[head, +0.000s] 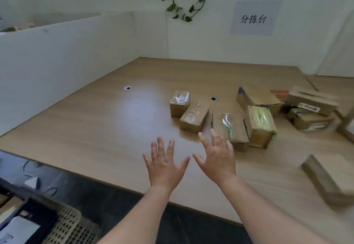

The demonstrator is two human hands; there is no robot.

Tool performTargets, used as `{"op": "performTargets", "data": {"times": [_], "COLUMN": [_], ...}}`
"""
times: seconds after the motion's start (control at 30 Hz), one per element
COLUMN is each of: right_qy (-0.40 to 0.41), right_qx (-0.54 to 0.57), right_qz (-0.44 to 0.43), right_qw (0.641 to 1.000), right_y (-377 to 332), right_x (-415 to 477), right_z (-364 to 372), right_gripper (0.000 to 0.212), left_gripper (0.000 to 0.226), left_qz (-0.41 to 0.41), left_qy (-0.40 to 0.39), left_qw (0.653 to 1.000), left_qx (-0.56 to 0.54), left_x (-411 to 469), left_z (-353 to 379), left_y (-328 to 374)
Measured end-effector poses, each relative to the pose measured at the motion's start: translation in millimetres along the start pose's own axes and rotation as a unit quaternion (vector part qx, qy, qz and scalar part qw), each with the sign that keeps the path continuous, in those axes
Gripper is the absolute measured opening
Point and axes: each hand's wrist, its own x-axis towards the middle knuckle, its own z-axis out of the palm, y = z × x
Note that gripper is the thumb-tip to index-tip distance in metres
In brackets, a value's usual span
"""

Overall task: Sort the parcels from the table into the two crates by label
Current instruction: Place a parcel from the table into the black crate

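Observation:
Several brown cardboard parcels lie on the wooden table (107,129). Two small taped ones, parcel (179,103) and parcel (194,116), sit side by side near the middle. Right of them stand a flat taped parcel (229,129) and a taller one (260,126). A blurred heap of parcels (308,108) fills the far right, and one parcel (331,176) lies at the near right edge. My left hand (164,163) and my right hand (217,155) hover above the table with fingers spread, holding nothing. The right fingertips are just short of the flat taped parcel.
White partition walls (67,62) close the table on the left and back, with a paper sign (253,19) on the back wall. A perforated crate (70,228) shows at the lower left, beside a dark bin (24,219). Two cable holes (127,88) pierce the tabletop.

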Motion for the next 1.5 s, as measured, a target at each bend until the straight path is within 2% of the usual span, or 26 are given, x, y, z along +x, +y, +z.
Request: {"op": "performTargets", "data": {"times": [0.2,0.33,0.6,0.87,1.13,1.27,1.33,1.43,1.5], "right_qy": [-0.008,-0.012,-0.135,-0.205,-0.274,-0.252,-0.229,-0.181,-0.131], "right_qx": [0.033,0.055,0.087,0.075,0.099,0.132,0.170,0.294,0.385], "right_qz": [0.077,0.124,0.162,0.222,0.265,0.287,0.290,0.294,0.297], "right_qw": [0.996,0.991,0.974,0.950,0.919,0.915,0.914,0.892,0.864], "right_y": [60.9,85.2,141.1,176.1,189.2,187.3,186.5,183.1,178.6], "right_x": [2.3,3.5,47.9,110.7,145.7,145.5,141.5,129.9,121.1], "right_z": [4.9,9.8,19.4,31.5,43.4,40.8,37.1,25.8,15.0], "right_gripper": [0.070,0.062,0.059,0.066,0.053,0.051,0.059,0.071,0.064], "left_gripper": [0.079,0.081,0.085,0.087,0.079,0.077,0.080,0.089,0.102], "left_qz": [0.057,0.079,0.121,0.085,-0.001,-0.021,-0.024,-0.029,-0.025], "left_qy": [-0.046,-0.073,-0.104,-0.147,-0.192,-0.187,-0.173,-0.161,-0.147], "left_qw": [0.997,0.994,0.983,0.978,0.971,0.964,0.962,0.946,0.933], "left_qx": [0.003,-0.018,-0.090,-0.123,-0.143,-0.186,-0.212,-0.278,-0.327], "left_x": [16.9,33.4,95.4,164.6,199.1,200.8,197.4,189.6,181.7], "left_z": [21.5,37.6,65.3,84.6,99.7,97.7,90.7,78.3,70.2], "left_y": [49.3,71.7,120.0,142.8,155.8,156.8,157.8,157.7,157.1]}}
